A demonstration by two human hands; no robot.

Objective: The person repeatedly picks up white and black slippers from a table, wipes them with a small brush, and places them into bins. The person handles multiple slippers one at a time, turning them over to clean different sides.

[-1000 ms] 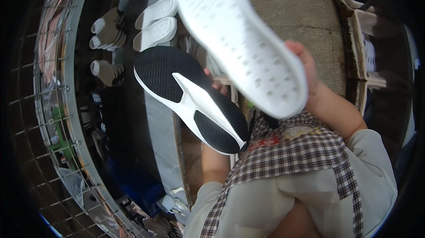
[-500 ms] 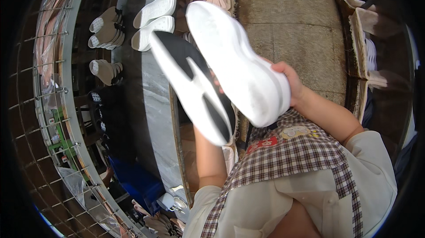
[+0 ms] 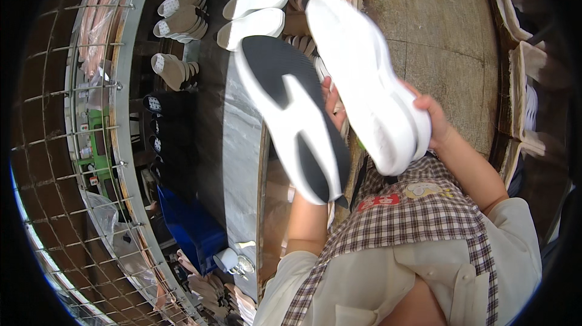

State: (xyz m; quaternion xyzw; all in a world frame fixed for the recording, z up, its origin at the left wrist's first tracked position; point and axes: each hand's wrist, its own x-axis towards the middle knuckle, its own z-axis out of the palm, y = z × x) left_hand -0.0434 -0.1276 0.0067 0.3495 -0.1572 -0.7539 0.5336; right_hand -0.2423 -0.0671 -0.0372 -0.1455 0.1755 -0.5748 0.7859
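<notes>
Head view: the black-and-white sole [image 3: 284, 115] is held tread-up by the left hand [image 3: 333, 106], whose fingers are closed at its right edge, the rest being hidden behind it. The white sole [image 3: 357, 71] is clamped near its lower end by the right hand [image 3: 431, 121]. Both soles are held aloft, slanted side by side, and are slightly blurred. Beyond them, a white pair [image 3: 251, 29] is laid on the bench [image 3: 239, 156]; tan stacks [image 3: 182, 24] are set to its left.
</notes>
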